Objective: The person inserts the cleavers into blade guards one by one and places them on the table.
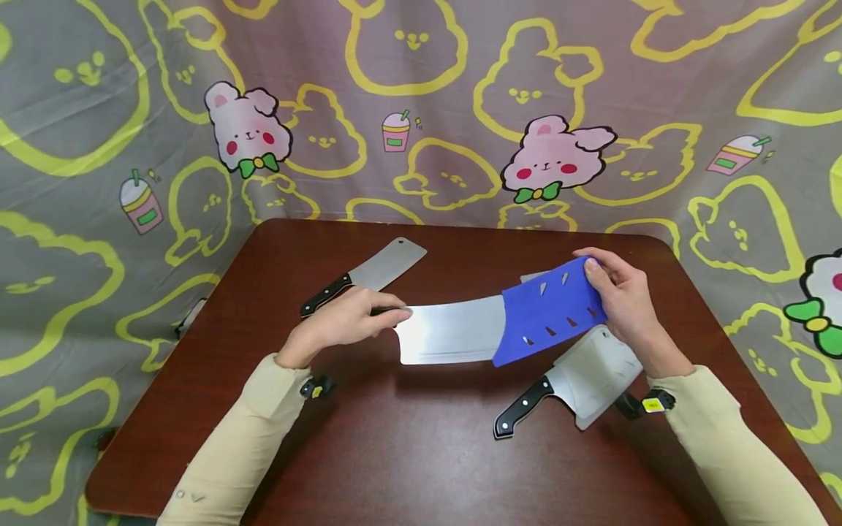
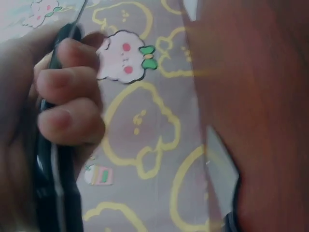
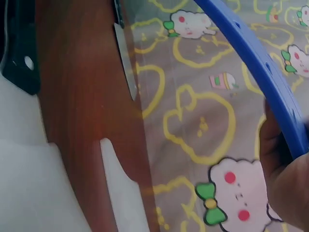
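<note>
In the head view my left hand (image 1: 349, 318) grips the black handle of a cleaver (image 1: 450, 329), held up over the table with its blade pointing right. The left wrist view shows the fingers curled round that handle (image 2: 60, 169). A blue slotted blade cover (image 1: 546, 310) sits over the far part of the blade, leaving the part near the handle bare. My right hand (image 1: 621, 296) pinches the cover's outer end, thumb in front. In the right wrist view the cover (image 3: 256, 63) appears nearly edge-on.
A second cleaver (image 1: 388, 264) lies at the table's back left. Another cleaver (image 1: 592, 365), with a black riveted handle, lies at the right below my right hand. Behind the blue cover a grey flat edge (image 1: 534, 276) peeks out, mostly hidden. A patterned cloth (image 1: 421, 183) hangs behind the brown table (image 1: 408, 453).
</note>
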The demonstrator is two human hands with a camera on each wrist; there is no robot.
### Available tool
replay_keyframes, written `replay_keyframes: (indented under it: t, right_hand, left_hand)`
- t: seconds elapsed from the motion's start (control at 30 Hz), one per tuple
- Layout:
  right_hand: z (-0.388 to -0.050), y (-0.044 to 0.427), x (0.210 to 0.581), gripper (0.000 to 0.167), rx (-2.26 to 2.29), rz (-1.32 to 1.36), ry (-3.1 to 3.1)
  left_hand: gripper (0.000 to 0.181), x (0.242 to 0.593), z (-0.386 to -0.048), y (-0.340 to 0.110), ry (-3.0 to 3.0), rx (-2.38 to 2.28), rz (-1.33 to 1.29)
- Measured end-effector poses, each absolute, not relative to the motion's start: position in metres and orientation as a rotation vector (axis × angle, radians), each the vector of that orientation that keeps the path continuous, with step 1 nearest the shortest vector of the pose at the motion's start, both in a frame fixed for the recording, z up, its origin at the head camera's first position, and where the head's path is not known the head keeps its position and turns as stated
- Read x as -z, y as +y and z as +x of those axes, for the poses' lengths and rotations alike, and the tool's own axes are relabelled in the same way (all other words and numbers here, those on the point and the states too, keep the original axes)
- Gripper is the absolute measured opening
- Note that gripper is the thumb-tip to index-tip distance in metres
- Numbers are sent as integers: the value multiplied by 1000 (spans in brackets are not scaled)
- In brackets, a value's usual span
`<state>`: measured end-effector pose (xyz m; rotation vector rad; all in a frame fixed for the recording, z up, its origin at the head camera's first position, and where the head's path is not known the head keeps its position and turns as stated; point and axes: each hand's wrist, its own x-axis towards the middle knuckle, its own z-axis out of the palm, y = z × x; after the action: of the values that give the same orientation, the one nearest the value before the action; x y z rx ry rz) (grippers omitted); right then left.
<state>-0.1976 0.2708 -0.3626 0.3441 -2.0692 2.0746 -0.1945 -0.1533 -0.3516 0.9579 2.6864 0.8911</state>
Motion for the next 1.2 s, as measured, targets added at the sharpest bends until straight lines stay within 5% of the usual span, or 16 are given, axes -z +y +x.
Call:
replay_keyframes:
  t: [0.37, 0.7, 1.2]
  right_hand:
    - [-180, 262, 365, 31, -2132, 229, -2021]
    - [-154, 218, 375, 34, -1885, 242, -2298]
    - [-158, 188, 390, 35, -1903, 101, -2247]
  left_hand:
    - [40, 356, -188, -154, 2681, -932, 897]
    - [27, 356, -181, -111, 2643, -902, 1107]
    - [22, 358, -182, -100, 2763, -911, 1118]
